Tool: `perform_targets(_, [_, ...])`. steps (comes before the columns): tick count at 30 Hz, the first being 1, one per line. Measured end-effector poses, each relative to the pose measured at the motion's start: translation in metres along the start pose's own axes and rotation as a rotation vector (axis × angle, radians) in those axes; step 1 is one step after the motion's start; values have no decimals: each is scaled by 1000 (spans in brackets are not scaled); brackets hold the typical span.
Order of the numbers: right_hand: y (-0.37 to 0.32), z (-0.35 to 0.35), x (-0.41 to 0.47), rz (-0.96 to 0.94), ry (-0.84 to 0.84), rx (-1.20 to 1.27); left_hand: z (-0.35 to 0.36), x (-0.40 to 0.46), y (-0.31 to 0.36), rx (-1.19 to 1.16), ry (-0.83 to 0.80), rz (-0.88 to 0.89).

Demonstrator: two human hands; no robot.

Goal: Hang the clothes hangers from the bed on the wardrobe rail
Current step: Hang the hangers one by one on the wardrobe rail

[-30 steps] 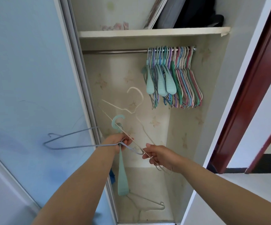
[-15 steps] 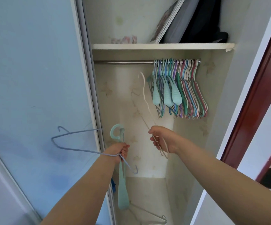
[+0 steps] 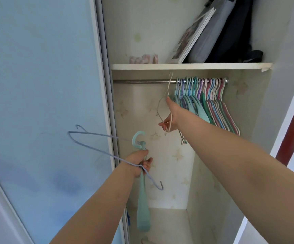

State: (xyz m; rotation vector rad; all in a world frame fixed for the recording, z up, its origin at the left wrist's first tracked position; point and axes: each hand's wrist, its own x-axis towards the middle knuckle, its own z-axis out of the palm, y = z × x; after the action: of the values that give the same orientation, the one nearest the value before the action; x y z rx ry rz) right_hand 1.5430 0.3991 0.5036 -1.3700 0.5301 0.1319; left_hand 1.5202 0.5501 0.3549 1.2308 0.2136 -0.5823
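Right hand [image 3: 169, 120]: pinches cream wire hanger [image 3: 161, 106], hook up at the rail [image 3: 142, 82].
Left hand [image 3: 140, 162]: grips blue wire hanger [image 3: 93, 147] and teal hanger [image 3: 142, 208].
Risk: hook may miss the rail; spare hangers may tangle.

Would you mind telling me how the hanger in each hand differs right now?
The cream wire hanger in the right hand is raised, its hook at the rail; the mint plastic hanger in the left hand hangs low, hook upward. The cream one is thin wire; the mint one is broad and flat. Neither hangs on the rail yet.
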Motion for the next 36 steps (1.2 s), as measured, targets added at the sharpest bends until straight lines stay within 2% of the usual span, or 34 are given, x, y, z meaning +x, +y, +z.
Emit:
perform_targets(6, [-11, 7, 32, 21, 43, -141, -16, 12, 8, -10, -55, -20])
perform_targets(11, [-3, -2, 45, 58, 138, -81, -19, 20, 9, 11, -67, 10])
perform_targets(14, [19, -7, 52, 54, 165, -12, -14, 20, 9, 2, -63, -1])
perform_targets(16, [41, -9, 49, -39, 192, 22, -11, 22, 8, -24, -63, -12])
perform_targets(18, [76, -9, 43, -176, 281, -47, -8, 28, 6, -76, -75, -35])
perform_targets(20, [121, -8, 28, -150, 313, -142, -3, 34, 3, -126, -80, -59])
perform_targets(22, [162, -9, 4, -120, 95, -267, 2, 39, 0, -174, -72, -51])
perform_targets(24, [189, -16, -22, -191, -163, -544, 3, 41, -4, -204, -61, -49])
perform_targets(25, [198, -23, -29, -249, -240, -685, 3, 43, -7, -211, -64, -60])
perform_targets(27, [214, -37, -30, -362, -267, -843, 3, 42, -14, -231, -69, -72])
perform_targets(29, [224, -44, -31, -418, -199, -886, 7, 40, -20, -243, -48, -61])
perform_targets(33, [229, -46, -43, -624, 239, -822, 12, 40, -34, -214, 74, 1])
perform_targets(34, [225, -47, -52, -580, 243, -733, 11, 44, -39, -202, 107, 15])
perform_targets(35, [220, -46, -63, -435, 160, -623, 11, 45, -44, -185, 150, 37])
perform_targets(36, [216, -44, -73, -217, 3, -529, 11, 46, -49, -140, 199, 68])
